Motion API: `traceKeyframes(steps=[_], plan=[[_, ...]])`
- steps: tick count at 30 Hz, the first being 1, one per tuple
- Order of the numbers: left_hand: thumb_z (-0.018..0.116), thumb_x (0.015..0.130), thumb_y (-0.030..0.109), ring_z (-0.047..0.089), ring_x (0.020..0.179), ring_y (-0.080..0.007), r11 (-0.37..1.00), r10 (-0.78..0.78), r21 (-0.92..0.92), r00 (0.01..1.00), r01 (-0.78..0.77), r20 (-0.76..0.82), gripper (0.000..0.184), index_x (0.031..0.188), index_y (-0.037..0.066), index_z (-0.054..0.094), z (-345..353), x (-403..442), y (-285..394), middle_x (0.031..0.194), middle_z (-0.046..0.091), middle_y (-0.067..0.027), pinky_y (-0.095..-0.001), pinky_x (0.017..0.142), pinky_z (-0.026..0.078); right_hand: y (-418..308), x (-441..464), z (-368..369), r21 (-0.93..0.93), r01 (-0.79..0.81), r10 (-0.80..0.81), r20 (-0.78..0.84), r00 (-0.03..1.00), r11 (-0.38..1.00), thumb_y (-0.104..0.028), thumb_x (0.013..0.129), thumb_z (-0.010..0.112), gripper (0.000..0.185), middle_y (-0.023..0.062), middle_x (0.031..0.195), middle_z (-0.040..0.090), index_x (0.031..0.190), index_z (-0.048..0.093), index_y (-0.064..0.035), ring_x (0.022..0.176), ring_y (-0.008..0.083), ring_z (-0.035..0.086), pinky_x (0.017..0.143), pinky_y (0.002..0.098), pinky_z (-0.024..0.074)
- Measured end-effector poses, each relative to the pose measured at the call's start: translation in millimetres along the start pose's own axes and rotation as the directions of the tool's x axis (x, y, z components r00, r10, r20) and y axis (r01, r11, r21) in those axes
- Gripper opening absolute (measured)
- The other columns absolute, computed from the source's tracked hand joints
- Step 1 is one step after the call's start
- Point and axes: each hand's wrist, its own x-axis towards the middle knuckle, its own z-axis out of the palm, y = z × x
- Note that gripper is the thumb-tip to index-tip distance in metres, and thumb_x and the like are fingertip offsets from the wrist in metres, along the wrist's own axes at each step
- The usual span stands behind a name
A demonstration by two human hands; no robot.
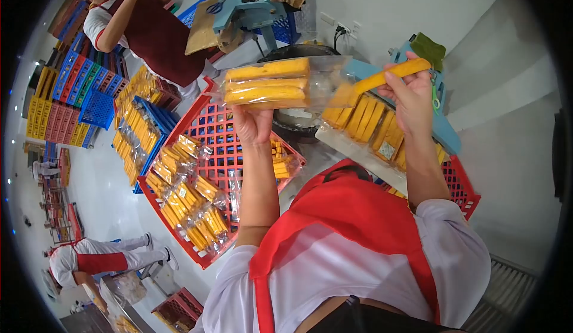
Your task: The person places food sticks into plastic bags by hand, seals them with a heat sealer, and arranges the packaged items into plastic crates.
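Observation:
My left hand (255, 125) is closed on the underside of a clear plastic bag (329, 76), which lies sideways with several yellow bread sticks (267, 83) inside. In my right hand (410, 97), one loose yellow bread stick (391, 74) is gripped; its lower left end is at the bag's right-hand end, and I cannot tell whether it is inside. Below that hand, more bread sticks (364, 118) stand in rows in a pale tray (352, 148). A red plastic crate (216, 136) under my left forearm holds several filled bags (185, 198).
A light-blue machine (253, 11) stands ahead, with another blue device (444, 115) at the right by the wall. A co-worker in a dark red apron (164, 37) works at upper left beside stacked crates (83, 76). Another person (101, 258) is at lower left.

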Motion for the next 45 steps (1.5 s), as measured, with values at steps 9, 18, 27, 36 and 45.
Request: traceKeyframes(steps=[9,18,27,36,45], plan=[[0.066,0.071,0.027,0.040,0.113,-0.0230,0.997,-0.010,0.074,1.000,0.010,0.002,0.053,0.116,0.008,0.044,0.0,-8.1,-14.7,0.119,0.045,-0.0065,-0.0423,0.098,0.028,24.0,-1.6,-4.8,0.324,-0.258,0.239,0.095,0.966,0.910,-0.013,0.082,0.048,0.030,0.0128,0.094,0.051,0.108,0.035,-0.0079,0.073,0.0274,0.059,0.061,0.0339,0.0479],[0.068,0.068,0.027,0.042,0.111,-0.0231,1.000,0.002,0.006,0.999,-0.001,-0.036,0.053,0.114,0.008,0.047,-3.4,-11.8,-7.5,0.116,0.049,-0.0058,-0.0420,0.097,0.029,40.2,-10.8,-0.5,0.477,-0.287,0.125,0.343,0.931,0.830,-0.003,0.079,0.048,0.023,0.0172,0.105,0.052,0.101,0.043,-0.0080,0.092,0.0274,0.054,0.081,0.0372,0.0430],[0.068,0.068,0.028,0.042,0.111,-0.0230,1.000,0.025,-0.010,0.998,-0.026,-0.058,0.054,0.114,0.008,0.047,0.7,-16.9,1.0,0.116,0.048,-0.0051,-0.0406,0.097,0.030,28.6,-21.4,15.9,0.403,-0.216,0.010,0.455,0.890,0.889,0.005,0.074,0.054,0.030,0.0205,0.108,0.050,0.101,0.044,-0.0057,0.097,0.0266,0.053,0.081,0.0348,0.0457],[0.068,0.068,0.026,0.042,0.111,-0.0233,0.999,-0.013,-0.030,0.999,0.014,0.037,0.054,0.114,0.008,0.046,3.1,-25.6,17.5,0.116,0.048,-0.0061,-0.0412,0.097,0.030,17.0,-34.0,33.3,0.252,-0.167,-0.005,0.567,0.824,0.953,0.002,0.078,0.050,0.038,0.0230,0.112,0.047,0.114,0.041,-0.0005,0.101,0.0291,0.051,0.085,0.0381,0.0431],[0.065,0.071,0.027,0.043,0.111,-0.0229,0.999,-0.040,-0.020,0.997,0.041,0.063,0.053,0.116,0.008,0.044,-6.8,-40.0,29.8,0.117,0.048,-0.0067,-0.0400,0.096,0.031,29.9,-34.5,30.6,0.223,-0.592,0.187,0.813,0.551,0.774,-0.017,0.077,0.057,0.051,0.0205,0.113,0.048,0.120,0.038,0.0020,0.100,0.0300,0.052,0.086,0.0397,0.0418]])
